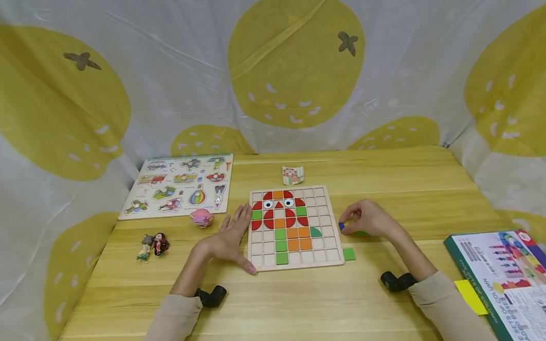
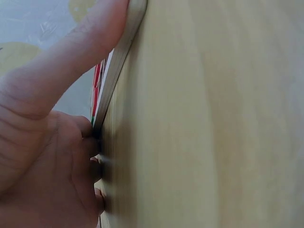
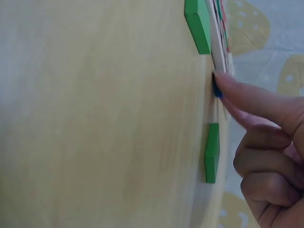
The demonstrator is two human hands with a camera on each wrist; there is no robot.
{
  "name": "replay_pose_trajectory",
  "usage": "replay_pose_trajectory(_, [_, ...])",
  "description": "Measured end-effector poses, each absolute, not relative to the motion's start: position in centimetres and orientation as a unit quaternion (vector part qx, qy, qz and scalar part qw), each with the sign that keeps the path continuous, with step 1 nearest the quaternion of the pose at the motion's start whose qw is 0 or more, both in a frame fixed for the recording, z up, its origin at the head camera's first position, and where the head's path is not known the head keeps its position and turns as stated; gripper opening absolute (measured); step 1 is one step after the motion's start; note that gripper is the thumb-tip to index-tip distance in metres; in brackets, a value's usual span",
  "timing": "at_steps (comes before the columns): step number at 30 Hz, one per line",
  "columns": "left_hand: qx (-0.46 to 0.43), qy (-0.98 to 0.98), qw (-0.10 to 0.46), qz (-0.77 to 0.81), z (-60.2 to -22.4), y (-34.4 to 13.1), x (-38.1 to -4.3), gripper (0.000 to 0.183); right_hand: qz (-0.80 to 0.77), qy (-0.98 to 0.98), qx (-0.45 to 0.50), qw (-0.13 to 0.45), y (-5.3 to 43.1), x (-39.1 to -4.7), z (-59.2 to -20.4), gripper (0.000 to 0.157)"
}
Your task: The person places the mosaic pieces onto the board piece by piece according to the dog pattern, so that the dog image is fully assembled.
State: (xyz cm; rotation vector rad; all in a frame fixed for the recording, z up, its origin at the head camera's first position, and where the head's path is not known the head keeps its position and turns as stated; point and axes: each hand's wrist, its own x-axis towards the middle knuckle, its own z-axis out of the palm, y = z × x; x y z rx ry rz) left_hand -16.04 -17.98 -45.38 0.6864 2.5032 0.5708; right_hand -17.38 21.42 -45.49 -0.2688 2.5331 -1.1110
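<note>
A wooden grid board lies mid-table, partly filled with red, orange, green and white eye tiles. My left hand rests at its left side with fingers spread, the thumb against the near corner and the other fingertips along the left edge. Just off the board's right edge, my right hand pinches a small blue tile between thumb and index finger, the other fingers curled in. On the table near that hand lie a green square tile by the board's lower right corner and another green tile, mostly hidden in the head view.
Behind the board sits a small pattern card. At the back left lies a vehicle puzzle board, with a pink toy and two small figurines before it. A game box with a yellow note occupies the right.
</note>
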Motion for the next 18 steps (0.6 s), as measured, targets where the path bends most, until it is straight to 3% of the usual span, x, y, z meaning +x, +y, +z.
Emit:
replay_pose_trajectory(4, [0.250, 0.914, 0.244, 0.206, -45.5, -17.9, -16.1, 0.151, -0.365, 0.914, -0.070, 0.161, 22.0, -17.4, -45.2, 0.024])
replay_pose_trajectory(12, [0.251, 0.914, 0.243, 0.207, -45.4, -17.9, -16.1, 0.151, -0.365, 0.904, -0.141, 0.170, 22.8, -18.2, -45.1, 0.016])
replay_pose_trajectory(18, [0.250, 0.913, 0.243, 0.210, -45.5, -18.1, -16.1, 0.151, -0.364, 0.901, -0.145, 0.185, 23.7, -18.7, -45.2, 0.019])
